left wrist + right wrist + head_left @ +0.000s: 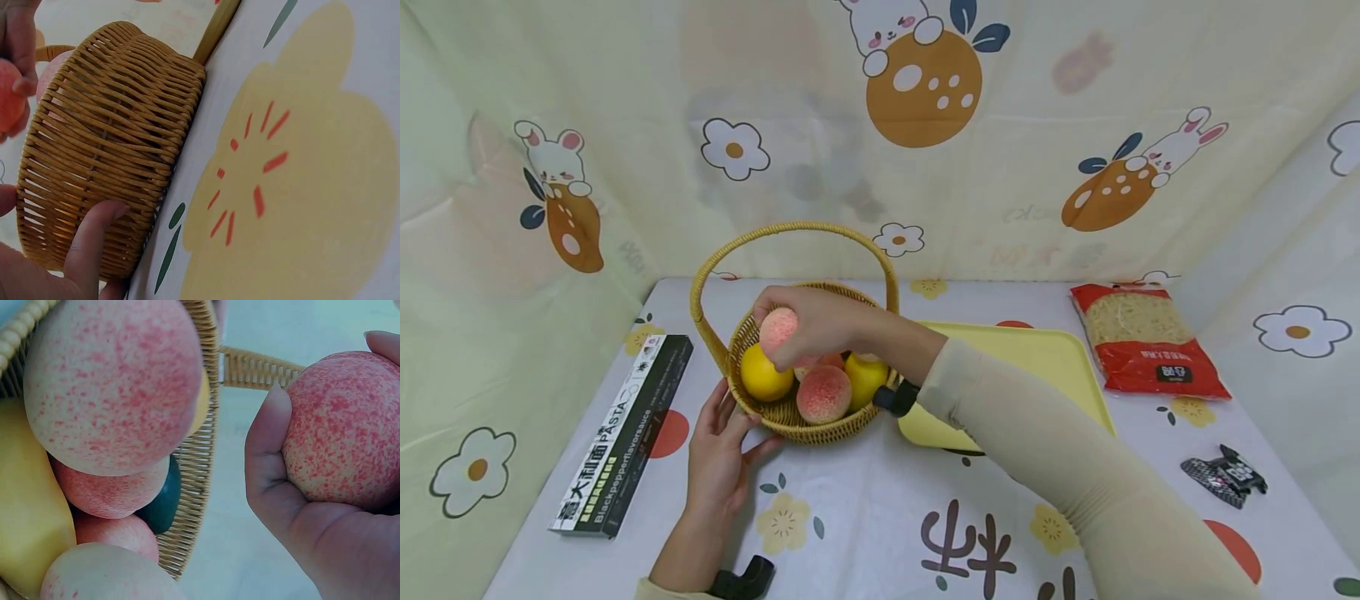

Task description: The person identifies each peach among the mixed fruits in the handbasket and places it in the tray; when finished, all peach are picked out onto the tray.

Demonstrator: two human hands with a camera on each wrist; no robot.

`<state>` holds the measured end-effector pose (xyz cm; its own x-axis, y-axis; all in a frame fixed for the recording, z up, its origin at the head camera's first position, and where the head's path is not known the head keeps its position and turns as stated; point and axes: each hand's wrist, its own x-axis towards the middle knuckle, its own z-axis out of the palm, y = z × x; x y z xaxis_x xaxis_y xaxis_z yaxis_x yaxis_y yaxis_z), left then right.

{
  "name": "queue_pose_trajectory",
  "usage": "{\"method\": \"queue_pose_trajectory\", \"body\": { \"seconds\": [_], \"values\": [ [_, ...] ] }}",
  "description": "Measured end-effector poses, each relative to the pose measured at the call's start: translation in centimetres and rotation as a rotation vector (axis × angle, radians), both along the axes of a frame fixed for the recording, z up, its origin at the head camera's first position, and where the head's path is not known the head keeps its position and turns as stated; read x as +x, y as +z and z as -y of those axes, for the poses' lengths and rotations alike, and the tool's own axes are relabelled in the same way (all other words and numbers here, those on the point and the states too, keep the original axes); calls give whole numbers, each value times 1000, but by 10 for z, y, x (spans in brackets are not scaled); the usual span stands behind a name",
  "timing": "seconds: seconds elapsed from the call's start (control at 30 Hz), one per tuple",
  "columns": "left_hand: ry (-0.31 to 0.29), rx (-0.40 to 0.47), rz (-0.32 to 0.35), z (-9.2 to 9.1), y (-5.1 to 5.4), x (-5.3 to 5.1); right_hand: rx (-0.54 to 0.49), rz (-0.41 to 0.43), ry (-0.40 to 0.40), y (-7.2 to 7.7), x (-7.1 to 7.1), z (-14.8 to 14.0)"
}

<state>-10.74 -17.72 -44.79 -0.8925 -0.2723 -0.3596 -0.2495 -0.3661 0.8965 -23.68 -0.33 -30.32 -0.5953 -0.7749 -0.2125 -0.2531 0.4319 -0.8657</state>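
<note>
In the head view, my right hand [816, 321] grips a pink speckled peach [778, 330] above the wicker basket [820, 432]. In the right wrist view, the thumb and fingers wrap round this peach [350, 431]. My left hand [718, 467] rests against the basket's near left side. The left wrist view shows its thumb [94, 244] laid along the woven outer wall [106, 137]. Inside the basket are another peach [824, 394], a round yellow fruit [766, 373], a second yellow fruit [865, 382] and a dark green item [164, 500], partly hidden.
The basket's tall handle [797, 227] arches over it. A yellow tray [1037, 358] lies to the right, partly under the right forearm. Beyond it are a red noodle bag [1150, 342] and a small black-and-silver object [1225, 475]. A black pasta box [625, 433] lies at left.
</note>
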Motion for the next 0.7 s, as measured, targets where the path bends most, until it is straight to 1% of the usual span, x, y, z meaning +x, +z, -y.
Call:
{"method": "queue_pose_trajectory", "body": {
  "seconds": [0.1, 0.23, 0.33, 0.53, 0.7],
  "values": [
    [4, -1, -5, 0, -1, 0, -57, 26, -4, 1, 4, -10],
    [6, -2, -7, 0, -1, 0, -94, 38, -4, 3, 10, -26],
    [9, -3, -2, 0, -2, 0, -93, 23, 1, 5, 15, -38],
    [10, -4, 12, 1, -2, -1, -91, 84, 10, 10, 26, -65],
    [7, 3, 14, 1, -3, -1, -69, 79, -11, 13, 32, -90]
  ]
}}
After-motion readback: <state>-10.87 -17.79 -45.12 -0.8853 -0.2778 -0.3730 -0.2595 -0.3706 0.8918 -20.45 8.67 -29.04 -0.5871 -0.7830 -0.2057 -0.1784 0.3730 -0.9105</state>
